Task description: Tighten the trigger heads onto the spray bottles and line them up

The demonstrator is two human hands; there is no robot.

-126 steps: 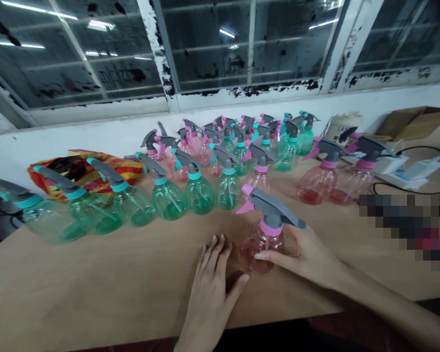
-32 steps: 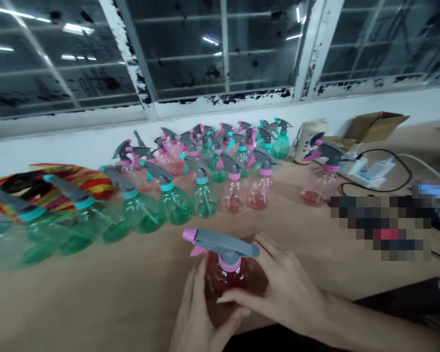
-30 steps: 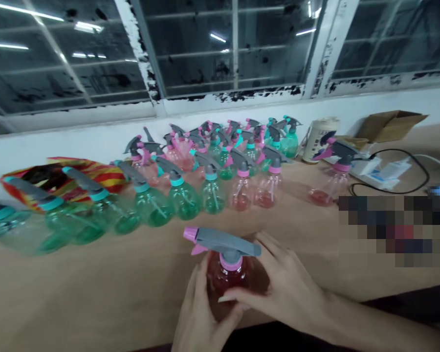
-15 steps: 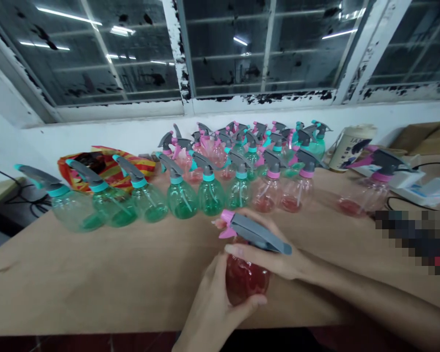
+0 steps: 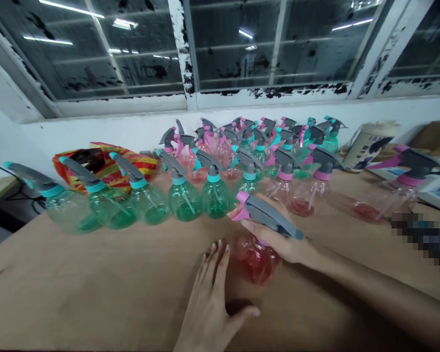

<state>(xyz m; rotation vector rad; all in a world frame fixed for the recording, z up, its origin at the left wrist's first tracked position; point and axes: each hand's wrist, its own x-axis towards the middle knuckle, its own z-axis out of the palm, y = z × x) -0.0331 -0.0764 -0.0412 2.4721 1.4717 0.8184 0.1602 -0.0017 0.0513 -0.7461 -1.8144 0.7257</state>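
Right hand (image 5: 282, 242) clamped round the neck of a pink-trigger spray bottle (image 5: 256, 261), tilted just in front of the rows; left hand (image 5: 214, 303) open, off the bottle, fingers spread on the tabletop (image 5: 95, 283) right beside it. Packed rows of green and pink spray bottles (image 5: 215, 198) right behind, pretty tight in there.

Left hand (image 5: 213, 298) off the spray bottle (image 5: 256, 260)

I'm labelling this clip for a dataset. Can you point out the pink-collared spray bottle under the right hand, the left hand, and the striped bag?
Pink-collared spray bottle (image 5: 256, 259): head view, on its red-tinted body.
Left hand (image 5: 214, 303): head view, on the back of the hand.
Striped bag (image 5: 104, 166): head view, on its red-and-yellow side.
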